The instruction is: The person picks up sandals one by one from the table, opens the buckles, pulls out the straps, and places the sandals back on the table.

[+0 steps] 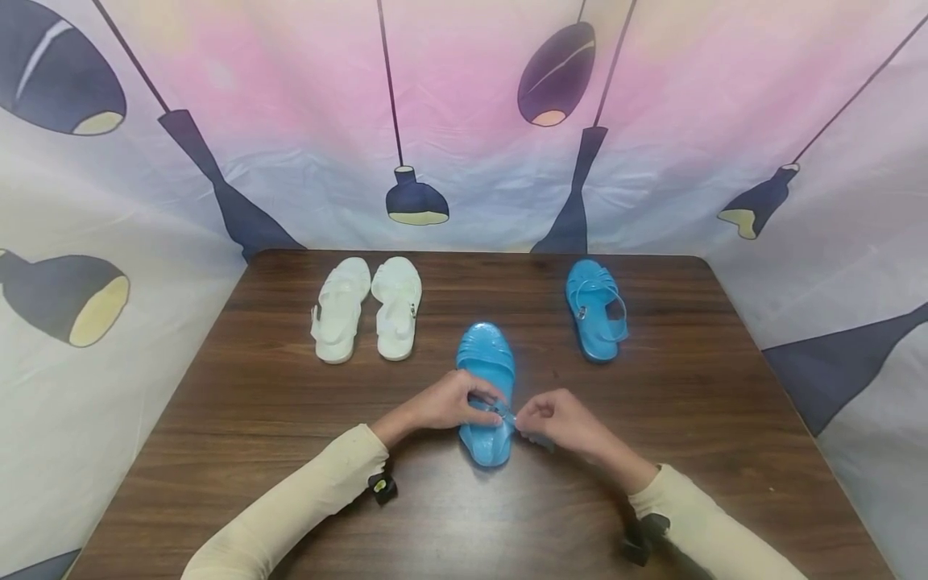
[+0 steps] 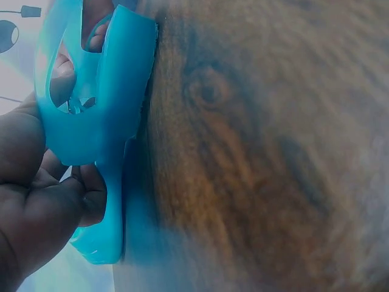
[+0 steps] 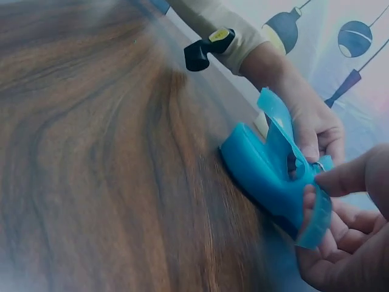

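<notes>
A blue jelly sandal [image 1: 486, 348] lies on the table in front of me, toe pointing away. My left hand [image 1: 451, 400] reaches over it from the left, thumb and fingers pinching the ankle strap near its small metal buckle [image 3: 320, 165]. On the other side my right hand [image 1: 567, 420] pinches the loose strap end [image 3: 317, 226] between thumb and fingers; that end sticks out past the buckle in the right wrist view. In the left wrist view the sandal's heel strap [image 2: 73, 137] stands up as a loop, partly hiding the fingers.
The other blue sandal [image 1: 596, 310] rests at the back right, its strap forming a loop. A pair of white sandals, a left one [image 1: 339, 310] and a right one [image 1: 396, 308], stands at the back left on the dark wooden table [image 1: 290, 451]. Behind hangs a lamp-printed cloth [image 1: 478, 105].
</notes>
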`<state>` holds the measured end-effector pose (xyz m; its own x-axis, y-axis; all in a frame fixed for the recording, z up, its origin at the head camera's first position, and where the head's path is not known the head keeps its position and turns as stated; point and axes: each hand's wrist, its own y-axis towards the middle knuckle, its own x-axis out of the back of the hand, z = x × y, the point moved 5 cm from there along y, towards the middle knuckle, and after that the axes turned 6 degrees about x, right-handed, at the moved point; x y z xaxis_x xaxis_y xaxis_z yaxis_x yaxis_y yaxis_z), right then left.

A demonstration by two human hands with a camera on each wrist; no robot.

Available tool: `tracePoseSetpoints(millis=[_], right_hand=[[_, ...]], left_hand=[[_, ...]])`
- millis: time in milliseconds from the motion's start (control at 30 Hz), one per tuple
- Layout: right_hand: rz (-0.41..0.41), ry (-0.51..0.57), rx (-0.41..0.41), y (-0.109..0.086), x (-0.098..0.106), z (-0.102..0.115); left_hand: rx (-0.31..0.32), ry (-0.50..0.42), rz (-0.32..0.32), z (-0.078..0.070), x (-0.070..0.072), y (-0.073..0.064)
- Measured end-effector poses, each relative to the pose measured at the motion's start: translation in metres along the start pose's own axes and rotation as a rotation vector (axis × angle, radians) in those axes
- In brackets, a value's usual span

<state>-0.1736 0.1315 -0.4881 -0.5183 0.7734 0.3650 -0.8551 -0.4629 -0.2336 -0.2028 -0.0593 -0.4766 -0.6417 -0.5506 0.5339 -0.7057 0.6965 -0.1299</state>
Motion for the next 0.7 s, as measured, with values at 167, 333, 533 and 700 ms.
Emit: tracePoseSetpoints(millis=[167, 333, 533, 700], right_hand=[[-0.022, 0.026, 0.015, 0.0038, -0.0030, 0.0019], [-0.010, 0.037, 0.018, 0.0042, -0.0028, 0.0043], [0.045, -0.016, 0.026, -0.0003, 0.0030, 0.0006], [0.022, -0.014, 0.034, 0.0004, 0.0031, 0.0013]], left_hand=[[-0.008, 0.007, -0.013, 0.0002, 0.0000, -0.0005], [-0.001, 0.008, -0.014, -0.0004, -0.0004, -0.0008], [-0.008, 0.024, -0.015, -0.0014, 0.0000, -0.0011], [-0.006, 0.024, -0.020, -0.0006, 0.0002, -0.0007]])
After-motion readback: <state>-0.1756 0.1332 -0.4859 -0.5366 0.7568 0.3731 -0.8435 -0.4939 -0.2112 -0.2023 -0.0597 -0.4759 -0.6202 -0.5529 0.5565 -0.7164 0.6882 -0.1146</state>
